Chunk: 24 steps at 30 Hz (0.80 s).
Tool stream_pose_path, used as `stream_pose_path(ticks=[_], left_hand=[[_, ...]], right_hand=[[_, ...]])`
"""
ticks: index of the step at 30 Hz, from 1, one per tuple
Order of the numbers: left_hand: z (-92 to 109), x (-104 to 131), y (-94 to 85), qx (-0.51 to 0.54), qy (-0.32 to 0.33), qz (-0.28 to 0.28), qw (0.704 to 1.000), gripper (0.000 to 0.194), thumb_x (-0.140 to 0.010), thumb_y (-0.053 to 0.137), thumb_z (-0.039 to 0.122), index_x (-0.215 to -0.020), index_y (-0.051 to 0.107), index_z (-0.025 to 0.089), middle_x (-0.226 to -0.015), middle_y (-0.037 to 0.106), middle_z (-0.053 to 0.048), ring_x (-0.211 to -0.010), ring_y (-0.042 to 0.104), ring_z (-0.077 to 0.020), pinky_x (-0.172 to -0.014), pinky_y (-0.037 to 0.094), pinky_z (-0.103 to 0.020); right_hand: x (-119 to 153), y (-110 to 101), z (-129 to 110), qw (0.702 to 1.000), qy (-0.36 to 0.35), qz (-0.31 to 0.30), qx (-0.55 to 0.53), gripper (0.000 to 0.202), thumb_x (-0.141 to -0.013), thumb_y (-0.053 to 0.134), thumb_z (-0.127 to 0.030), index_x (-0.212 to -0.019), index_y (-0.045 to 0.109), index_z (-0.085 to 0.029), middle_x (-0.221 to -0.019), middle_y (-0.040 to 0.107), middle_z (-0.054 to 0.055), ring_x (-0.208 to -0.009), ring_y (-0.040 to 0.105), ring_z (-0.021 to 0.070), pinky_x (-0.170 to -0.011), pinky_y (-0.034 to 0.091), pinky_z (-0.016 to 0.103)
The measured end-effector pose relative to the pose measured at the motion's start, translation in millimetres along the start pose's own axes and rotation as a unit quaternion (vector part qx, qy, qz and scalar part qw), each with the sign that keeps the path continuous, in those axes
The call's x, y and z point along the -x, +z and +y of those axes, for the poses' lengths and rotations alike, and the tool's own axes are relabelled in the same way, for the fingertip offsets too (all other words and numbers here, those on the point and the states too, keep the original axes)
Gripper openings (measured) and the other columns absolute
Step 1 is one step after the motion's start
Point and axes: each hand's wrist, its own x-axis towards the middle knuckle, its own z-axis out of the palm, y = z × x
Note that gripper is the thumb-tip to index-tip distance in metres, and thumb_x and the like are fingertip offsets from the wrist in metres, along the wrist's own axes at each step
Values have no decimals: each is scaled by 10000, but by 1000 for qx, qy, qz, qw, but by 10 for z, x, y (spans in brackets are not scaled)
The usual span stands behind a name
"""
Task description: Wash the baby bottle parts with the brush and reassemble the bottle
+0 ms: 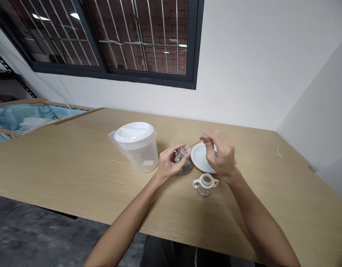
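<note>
My left hand [171, 161] is closed around a small clear cup-like piece [185, 150], its round opening facing up. In my right hand [219, 150] is a thin stick [193, 144], pinched at one end, with its other end at the opening of the clear piece. Beneath my left hand lies a round shiny metal dish [187, 168] with small clear parts on it. A white plate [199, 157] sits partly behind my right hand. Nearer to me stands a small clear bottle with two pale handles [204, 184], open at the top.
A translucent pitcher with a white lid [136, 146] stands left of my left hand. A thin pale strip [279, 152] lies at the right. Blue cloth-lined baskets [29, 116] are at the far left; a barred window is above.
</note>
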Motion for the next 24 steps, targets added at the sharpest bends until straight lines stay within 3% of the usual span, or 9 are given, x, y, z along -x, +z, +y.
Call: stream_pose_path(ticks=[4,6,9,15,24], left_hand=[[-145,-10,22,-41,-5,-17,999,295,-804,744,282,-1071,715,159,-941,765,-88,-792,699,-181,-769,551,-302],[-179,-3,40,-39,-29,-4,999,311,-797,754,311,-1066,721,159,-929,768,-85,-776,696,-179,-768,552,-305],[-171,17,55,-20,-47,16,999,364,-788,762,340,-1100,714,159,-957,765,-91,-798,689,-183,-774,553,-309],[-90,70,73,33,-57,37,997,391,-785,769,357,-1114,707,156,-991,753,-112,-847,700,-195,-752,568,-298],[-44,104,92,41,-50,29,997,371,-804,760,323,-1129,699,156,-1024,749,-122,-857,701,-197,-761,565,-305]], right_hand=[[-174,-330,7,979,95,179,-2,193,-1019,471,-270,-880,597,-224,-800,596,19,-693,578,144,-627,467,312],[-222,-426,10,968,108,225,-1,213,-1015,490,-315,-849,587,-225,-787,581,18,-664,565,141,-606,460,320],[-202,-426,14,975,105,198,9,226,-1013,497,-335,-836,587,-226,-759,579,15,-644,559,140,-595,461,321],[-74,-218,27,989,93,113,12,222,-1023,469,-295,-851,589,-223,-763,598,8,-678,580,136,-631,473,303],[-21,-118,53,996,53,67,-4,177,-1008,475,-218,-883,600,-223,-768,616,18,-712,578,150,-665,466,303]])
